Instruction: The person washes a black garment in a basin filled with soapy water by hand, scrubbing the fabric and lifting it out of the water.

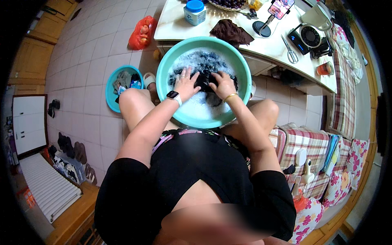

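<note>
A large turquoise plastic basin (203,122) stands between my knees, with sudsy water and dark cloth (204,80) in it. My left hand (184,83), wearing a ring and with a watch on the wrist, rests spread over the left part of the cloth. On the cloth's right part lies my right hand (223,84), a gold-coloured bangle at its wrist, its fingers bent and apart. Neither hand plainly grips the cloth; some fingertips are hidden by the wet fabric and foam.
Left of my knee, a smaller blue basin (109,98) holds clothes. A red bag (142,33) lies on the tiled floor. Beyond the large basin, a table (269,50) bears a brown cloth (231,32), a blue-lidded tub (195,13), scissors (289,50) and a phone on a stand (280,8).
</note>
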Available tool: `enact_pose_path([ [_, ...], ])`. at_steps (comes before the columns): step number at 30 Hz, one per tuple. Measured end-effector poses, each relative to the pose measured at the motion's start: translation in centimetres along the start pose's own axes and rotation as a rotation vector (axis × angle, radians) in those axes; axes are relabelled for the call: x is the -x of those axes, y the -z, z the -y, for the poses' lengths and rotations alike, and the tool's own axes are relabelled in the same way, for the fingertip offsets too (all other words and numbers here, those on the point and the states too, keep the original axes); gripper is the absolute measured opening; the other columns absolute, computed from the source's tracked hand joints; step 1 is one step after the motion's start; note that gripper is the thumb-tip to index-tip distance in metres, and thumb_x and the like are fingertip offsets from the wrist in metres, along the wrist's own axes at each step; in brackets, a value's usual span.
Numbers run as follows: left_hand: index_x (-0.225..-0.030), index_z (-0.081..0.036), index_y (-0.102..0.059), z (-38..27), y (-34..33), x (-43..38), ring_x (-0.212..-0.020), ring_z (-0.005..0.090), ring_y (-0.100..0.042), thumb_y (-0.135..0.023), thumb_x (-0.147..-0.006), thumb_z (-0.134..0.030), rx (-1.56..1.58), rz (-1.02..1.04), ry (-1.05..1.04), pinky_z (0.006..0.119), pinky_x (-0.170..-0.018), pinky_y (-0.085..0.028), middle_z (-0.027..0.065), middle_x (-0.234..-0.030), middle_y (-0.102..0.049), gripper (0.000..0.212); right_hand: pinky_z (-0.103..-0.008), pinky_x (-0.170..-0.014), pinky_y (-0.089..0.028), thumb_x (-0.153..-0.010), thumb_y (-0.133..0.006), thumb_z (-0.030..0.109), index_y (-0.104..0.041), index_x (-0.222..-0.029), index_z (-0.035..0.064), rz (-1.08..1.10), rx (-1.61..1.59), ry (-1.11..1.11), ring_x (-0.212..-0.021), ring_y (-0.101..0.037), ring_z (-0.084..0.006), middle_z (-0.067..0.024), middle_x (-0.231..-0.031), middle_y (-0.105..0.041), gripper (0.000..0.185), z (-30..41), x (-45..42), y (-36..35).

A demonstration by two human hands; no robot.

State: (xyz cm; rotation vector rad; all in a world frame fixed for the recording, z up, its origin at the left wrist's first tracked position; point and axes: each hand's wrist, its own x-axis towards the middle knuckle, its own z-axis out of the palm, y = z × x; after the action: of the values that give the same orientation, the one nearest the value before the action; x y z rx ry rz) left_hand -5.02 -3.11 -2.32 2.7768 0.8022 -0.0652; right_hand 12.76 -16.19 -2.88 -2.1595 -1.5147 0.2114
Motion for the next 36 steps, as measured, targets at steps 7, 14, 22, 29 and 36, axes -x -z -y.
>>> enact_pose_path([
  [7, -0.120, -0.009, -0.060, 2.9, -2.2, -3.9, -0.107, 0.0415, -0.060, -0.069, -0.086, -0.035, 0.055, 0.190, -0.035, 0.051, -0.088, -0.050, 0.0221, -0.116, -0.063, 0.044, -0.0442, -0.089, -0.052, -0.084, -0.070, 0.045, -0.060, -0.128, 0.0190, 0.245, 0.206, -0.202, -0.112, -0.060, -0.0344, -0.0185, -0.128, -0.057, 0.052, 0.3, -3.6, -2.8],
  [14, -0.146, -0.007, -0.038, 2.3, -2.2, -2.9, -0.136, 0.0463, -0.034, -0.064, -0.091, -0.041, 0.560, -0.342, 0.343, 0.050, -0.114, -0.027, 0.0299, -0.145, -0.037, 0.070, -0.0480, -0.086, -0.051, -0.087, -0.062, 0.032, -0.064, -0.116, 0.0123, -0.070, -0.058, -0.516, -0.101, -0.064, -0.0381, -0.0185, -0.109, -0.066, 0.035, -2.1, -5.3, -7.1],
  [22, -0.150, -0.013, -0.034, 3.0, 1.7, -3.6, -0.116, 0.0218, -0.051, -0.065, -0.084, -0.067, 2.014, 0.047, 0.672, 0.039, -0.097, -0.044, 0.0113, -0.132, -0.049, 0.091, -0.0429, -0.080, -0.050, -0.079, -0.059, 0.011, -0.059, -0.096, 0.0002, -0.349, -0.693, -0.139, -0.089, -0.060, -0.0388, -0.0188, -0.094, -0.060, 0.020, 12.3, -3.2, -2.5],
  [29, -0.115, -0.012, -0.060, 2.2, -0.1, -3.4, -0.079, 0.0174, -0.061, -0.054, -0.098, -0.050, 2.542, 0.226, 0.511, 0.036, -0.072, -0.051, 0.0048, -0.087, -0.064, 0.043, -0.0441, -0.071, -0.049, -0.067, -0.064, 0.016, -0.055, -0.083, 0.0027, -0.362, -0.520, 0.203, -0.079, -0.055, -0.0364, -0.0149, -0.083, -0.053, 0.023, 14.9, -2.0, 0.5],
  [36, -0.120, -0.007, -0.058, -1.8, -0.5, -2.6, -0.093, 0.0181, -0.060, -0.055, -0.097, -0.047, 2.518, 0.102, 0.562, 0.035, -0.080, -0.050, 0.0064, -0.100, -0.063, 0.046, -0.0419, -0.061, -0.052, -0.059, -0.076, 0.022, -0.054, -0.073, 0.0077, -0.394, -0.262, 0.202, -0.076, -0.060, -0.0314, -0.0105, -0.078, -0.056, 0.030, 11.4, -3.6, -1.4],
])
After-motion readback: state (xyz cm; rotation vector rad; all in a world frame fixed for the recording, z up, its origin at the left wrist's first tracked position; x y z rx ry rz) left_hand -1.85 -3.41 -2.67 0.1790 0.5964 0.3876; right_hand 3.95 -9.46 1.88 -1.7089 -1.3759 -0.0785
